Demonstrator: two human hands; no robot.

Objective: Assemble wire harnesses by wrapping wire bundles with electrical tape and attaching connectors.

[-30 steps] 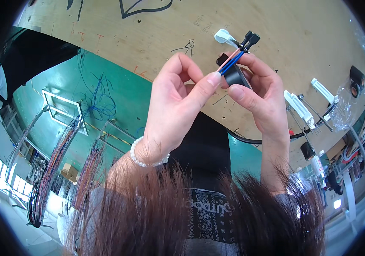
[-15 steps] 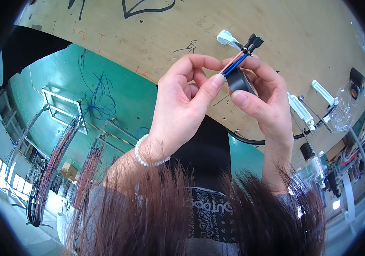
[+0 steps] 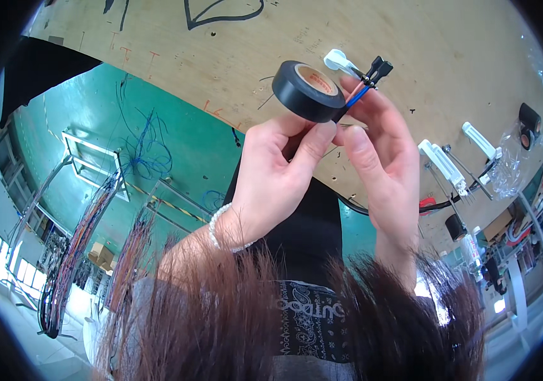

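Left hand (image 3: pixel 271 184) pinching black electrical tape roll (image 3: pixel 305 90) at lower rim, thumb and forefinger closed on it, roll raised above plywood board (image 3: pixel 449 57). Right hand (image 3: pixel 379 159) gripping thin wire bundle (image 3: pixel 355 98) (blue, red, black strands) just below small black connectors (image 3: pixel 377 68), fingers clenched round it. Tape edge touching wires. Roll: light, rigid ring, smooth sides, likely slippery, best held across rim or through core. Wires: light, floppy, likely kink-prone, best held close to wrap point. White clips (image 3: pixel 444 166) on board at right, well apart. Bead bracelet (image 3: pixel 221 228) on left wrist.
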